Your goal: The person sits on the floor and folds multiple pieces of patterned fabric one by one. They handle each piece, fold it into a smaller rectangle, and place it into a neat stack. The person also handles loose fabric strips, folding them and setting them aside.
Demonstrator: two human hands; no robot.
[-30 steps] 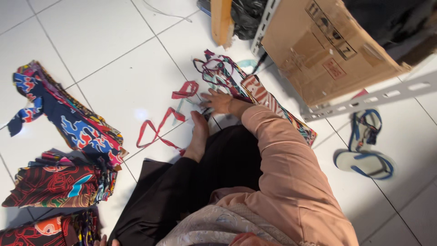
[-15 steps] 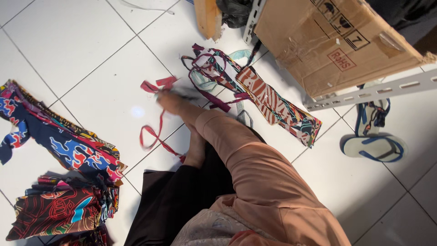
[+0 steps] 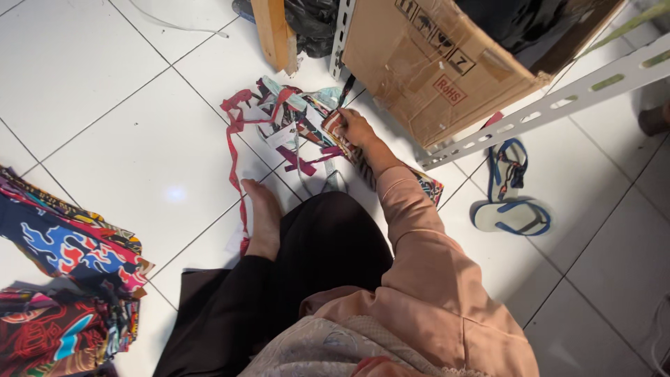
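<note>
since earlier, right hand (image 3: pixel 356 128) reached farther, fingers resting on patterned cloth strip (image 3: pixel 377 164) running diagonally.

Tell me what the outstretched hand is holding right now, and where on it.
The right hand rests on the patterned fabric strip at its upper end; a closed grasp cannot be told. The left hand is out of view.

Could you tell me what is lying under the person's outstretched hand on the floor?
The hand rests on a heap of patterned fabric pieces and red strips. Whatever lies beneath the heap is covered.
</note>
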